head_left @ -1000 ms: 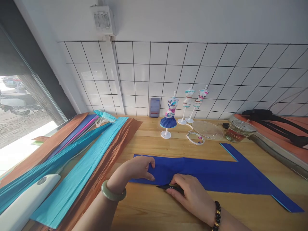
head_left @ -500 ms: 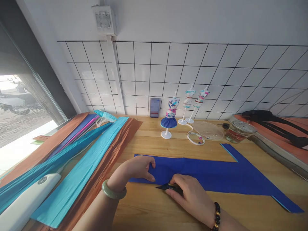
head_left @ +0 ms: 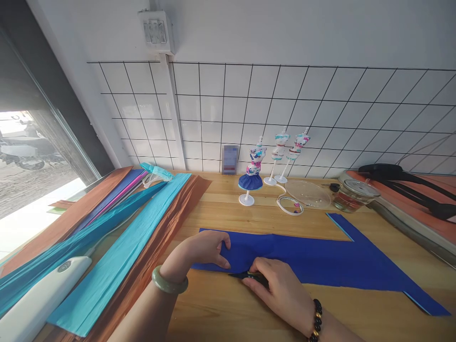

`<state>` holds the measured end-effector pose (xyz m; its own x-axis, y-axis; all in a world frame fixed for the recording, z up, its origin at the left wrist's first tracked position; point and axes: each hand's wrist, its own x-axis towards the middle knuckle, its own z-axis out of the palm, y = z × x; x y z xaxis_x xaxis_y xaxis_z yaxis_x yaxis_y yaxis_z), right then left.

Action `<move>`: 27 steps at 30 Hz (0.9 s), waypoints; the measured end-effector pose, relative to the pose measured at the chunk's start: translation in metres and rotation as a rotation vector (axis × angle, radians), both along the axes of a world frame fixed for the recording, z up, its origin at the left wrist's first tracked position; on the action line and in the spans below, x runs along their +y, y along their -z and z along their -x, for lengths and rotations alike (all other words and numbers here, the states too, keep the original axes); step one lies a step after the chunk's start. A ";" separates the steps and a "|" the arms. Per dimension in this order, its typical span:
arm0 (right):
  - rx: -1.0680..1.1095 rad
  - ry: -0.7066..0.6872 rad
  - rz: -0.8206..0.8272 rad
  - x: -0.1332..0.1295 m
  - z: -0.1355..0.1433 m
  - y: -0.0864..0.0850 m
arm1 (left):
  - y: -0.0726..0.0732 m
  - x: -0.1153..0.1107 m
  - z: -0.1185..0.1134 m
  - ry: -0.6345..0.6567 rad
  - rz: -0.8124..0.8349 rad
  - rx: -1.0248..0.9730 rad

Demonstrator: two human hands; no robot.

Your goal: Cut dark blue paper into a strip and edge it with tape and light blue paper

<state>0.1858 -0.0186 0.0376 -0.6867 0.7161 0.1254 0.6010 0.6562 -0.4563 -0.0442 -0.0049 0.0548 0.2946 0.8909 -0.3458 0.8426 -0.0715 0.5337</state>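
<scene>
A long strip of deep blue crepe paper (head_left: 320, 261) lies flat before me. On its left end rests my left hand (head_left: 208, 248), thumb and fingers curved and apart, pressing on the paper without gripping it. My right hand (head_left: 280, 285) is closed around small dark scissors (head_left: 258, 278) at the strip's near edge. Their pointed tip aims left, just below the left thumb, and the handles are mostly hidden in the palm. Another blue strip (head_left: 381, 256) lies slantwise at the right end, with light blue edges showing.
Crepe paper in turquoise (head_left: 142, 237) and brown (head_left: 185, 204) spreads along the left, beside a white device (head_left: 46, 289). Small dress forms stand at the back, one in a blue skirt (head_left: 250, 182). A tape roll (head_left: 290, 206), a glass jar (head_left: 356, 194) and a phone-like panel (head_left: 230, 160) are nearby.
The scissor blades look closer together and slightly shifted left. Both hands stay almost in place, and the paper lies as before.
</scene>
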 end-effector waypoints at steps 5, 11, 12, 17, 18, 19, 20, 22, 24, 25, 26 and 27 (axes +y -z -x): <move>-0.001 0.004 -0.003 -0.001 0.000 -0.001 | -0.001 0.000 0.000 0.004 -0.001 -0.002; -0.016 -0.004 -0.006 -0.001 -0.002 -0.001 | -0.002 0.000 0.000 0.006 0.008 0.000; -0.023 -0.004 -0.007 -0.001 -0.001 -0.002 | -0.002 -0.001 0.000 0.005 0.009 0.001; -0.037 -0.007 -0.022 -0.003 0.002 -0.002 | -0.003 -0.001 0.001 0.001 0.014 -0.002; -0.035 -0.010 -0.023 -0.003 0.004 -0.002 | -0.003 -0.001 0.001 0.002 0.013 -0.004; -0.032 -0.010 -0.025 -0.003 0.005 -0.002 | -0.003 -0.001 0.001 0.003 0.010 -0.006; -0.029 -0.010 -0.026 -0.003 0.007 -0.002 | -0.003 -0.001 0.001 0.004 0.008 -0.008; -0.022 -0.010 -0.029 -0.003 0.009 -0.002 | -0.002 -0.001 0.001 0.005 0.004 -0.011; -0.020 -0.014 -0.034 -0.002 0.011 -0.002 | -0.002 -0.001 0.001 0.003 0.004 -0.014; -0.021 -0.017 -0.036 -0.002 0.012 -0.002 | -0.002 -0.001 0.001 0.003 0.005 -0.015; -0.021 -0.017 -0.037 -0.002 0.012 -0.002 | -0.002 -0.001 0.001 0.002 0.006 -0.016; -0.021 -0.017 -0.037 -0.002 0.012 -0.002 | -0.002 -0.001 0.001 0.001 0.008 -0.016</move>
<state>0.1733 -0.0208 0.0395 -0.7015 0.6994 0.1369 0.5989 0.6827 -0.4187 -0.0449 -0.0059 0.0570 0.3013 0.8878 -0.3480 0.8337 -0.0682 0.5480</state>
